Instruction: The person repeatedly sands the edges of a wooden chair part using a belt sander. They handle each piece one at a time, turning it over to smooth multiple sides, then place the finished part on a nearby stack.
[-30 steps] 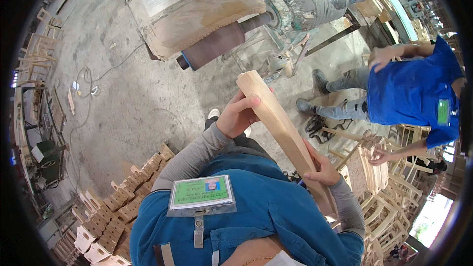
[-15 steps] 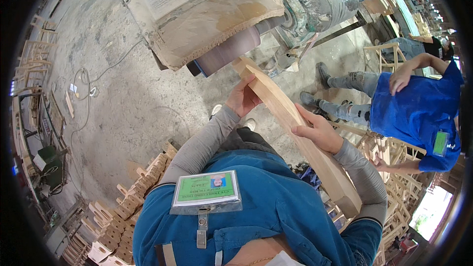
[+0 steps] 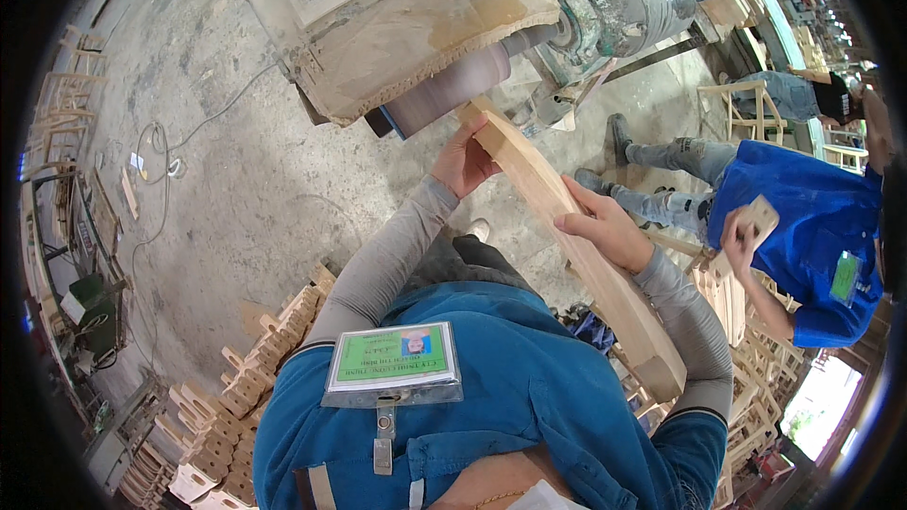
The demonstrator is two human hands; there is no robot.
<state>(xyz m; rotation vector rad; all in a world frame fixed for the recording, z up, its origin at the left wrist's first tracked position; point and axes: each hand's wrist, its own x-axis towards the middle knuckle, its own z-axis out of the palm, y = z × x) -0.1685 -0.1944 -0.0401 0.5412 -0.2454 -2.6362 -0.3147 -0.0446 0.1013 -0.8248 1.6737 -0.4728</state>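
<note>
The grey floor [image 3: 227, 227] carries a looped cable [image 3: 166, 144].

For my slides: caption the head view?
Left hand and right hand hold a long wooden piece near a sanding roller.

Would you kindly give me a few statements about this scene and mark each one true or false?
1. The left hand and the right hand both hold the long wooden piece. True.
2. The coverings on the person's forearms are bright red. False: the forearm sleeves are grey.
3. The left hand is closer to the machine's roller than the right hand is. True.
4. The nearest co-worker is off to the person's left. False: the co-worker in blue is on the right.
5. That co-worker's raised hand holds a small pale piece. True.
</note>
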